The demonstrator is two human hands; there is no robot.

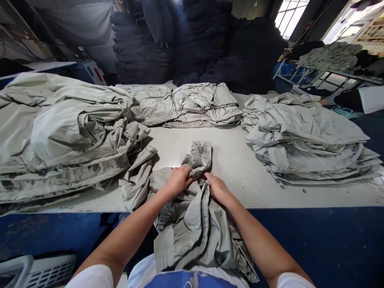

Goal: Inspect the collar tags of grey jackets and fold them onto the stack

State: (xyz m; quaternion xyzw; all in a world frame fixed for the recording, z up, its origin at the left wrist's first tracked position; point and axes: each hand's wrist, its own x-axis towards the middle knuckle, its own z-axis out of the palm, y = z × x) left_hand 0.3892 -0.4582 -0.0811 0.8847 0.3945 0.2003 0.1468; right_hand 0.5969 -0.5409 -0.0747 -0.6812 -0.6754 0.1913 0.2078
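Observation:
A light grey-green jacket (192, 224) lies in front of me, partly on the white table (228, 160) and partly draped over its front edge toward my lap. My left hand (179, 180) is closed on its bunched cloth, fingers curled at a gathered part. Just to the right, my right hand (218, 189) grips the same garment near the top of a long seam or placket. Its fingertips are partly hidden in the folds. Beyond both hands, a crumpled end of the cloth stands up a little from the table.
A tall pile of similar garments (75, 136) fills the left side. Folded stacks lie at the back (207, 104) and on the right (306, 140). Behind the table rise dark fabric stacks (198, 48). A white plastic basket (51, 270) sits low at left. Someone's arm (345, 98) shows far right.

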